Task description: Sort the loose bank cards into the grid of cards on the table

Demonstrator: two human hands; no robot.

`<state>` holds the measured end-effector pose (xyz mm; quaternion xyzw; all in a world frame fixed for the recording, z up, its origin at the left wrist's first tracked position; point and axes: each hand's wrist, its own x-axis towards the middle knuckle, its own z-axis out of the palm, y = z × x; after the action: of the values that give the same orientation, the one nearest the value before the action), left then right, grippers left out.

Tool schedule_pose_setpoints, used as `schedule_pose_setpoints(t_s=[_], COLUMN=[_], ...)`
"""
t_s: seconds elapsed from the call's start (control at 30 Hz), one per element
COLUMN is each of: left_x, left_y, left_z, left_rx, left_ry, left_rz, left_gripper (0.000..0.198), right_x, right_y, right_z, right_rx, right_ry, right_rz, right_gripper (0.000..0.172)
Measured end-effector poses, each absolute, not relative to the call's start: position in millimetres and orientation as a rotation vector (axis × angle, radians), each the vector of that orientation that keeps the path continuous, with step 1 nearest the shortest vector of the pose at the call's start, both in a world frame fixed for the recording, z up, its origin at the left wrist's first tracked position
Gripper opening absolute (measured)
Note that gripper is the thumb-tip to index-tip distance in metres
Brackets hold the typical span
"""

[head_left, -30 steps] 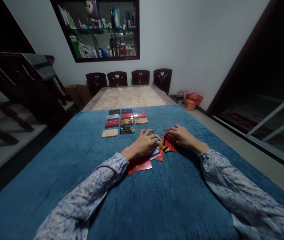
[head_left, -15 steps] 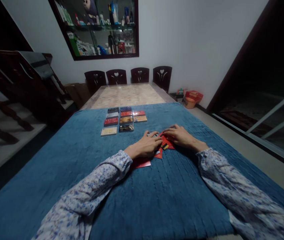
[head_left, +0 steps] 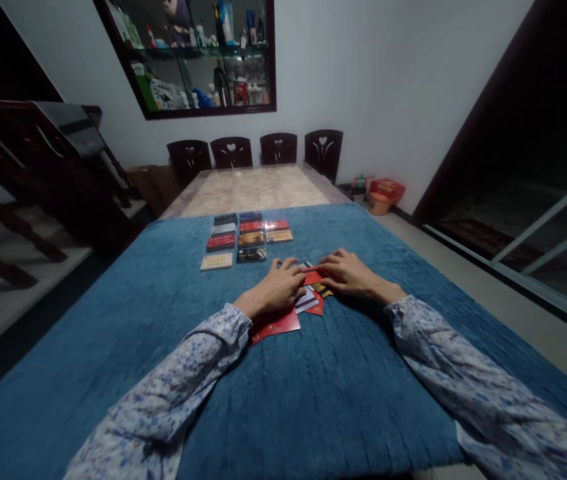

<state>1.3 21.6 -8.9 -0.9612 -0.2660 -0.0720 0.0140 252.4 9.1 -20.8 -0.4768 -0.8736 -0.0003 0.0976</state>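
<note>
A red card (head_left: 312,277) is held level between my two hands, just above a loose pile of cards. My left hand (head_left: 277,288) has its curled fingers at the card's left end. At the right end, the fingers of my right hand (head_left: 349,273) are closed on it. Beneath lie a white card with a dark stripe (head_left: 307,300), a yellow and black card (head_left: 323,290) and part of another red card (head_left: 318,308). A larger red card (head_left: 277,325) sticks out below my left wrist. My left hand covers part of the pile.
Beyond my hands, several small stacks of cards stand in three columns, among them a cream stack (head_left: 216,261), a black stack (head_left: 252,255) and a tan stack (head_left: 279,236). A blue cloth (head_left: 163,313) covers the near table. Dark chairs (head_left: 323,153) stand at the far end.
My left hand has shifted left and the right slightly left, with the red card now stretched between them. More of the white card and the large red card shows.
</note>
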Motion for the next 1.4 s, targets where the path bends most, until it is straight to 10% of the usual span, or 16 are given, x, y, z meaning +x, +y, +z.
schedule_pose_setpoints(t_s=[1.4], left_x=[-45.6], left_y=[43.5], left_z=[27.6], left_rx=[-3.055], left_ry=[-0.911], left_rz=[-0.105], left_gripper=[0.023], right_x=[197.5], right_y=[33.1], right_z=[-10.4], right_rx=[-1.250], right_ry=[-2.589], right_rz=[-0.027], right_gripper=[0.016])
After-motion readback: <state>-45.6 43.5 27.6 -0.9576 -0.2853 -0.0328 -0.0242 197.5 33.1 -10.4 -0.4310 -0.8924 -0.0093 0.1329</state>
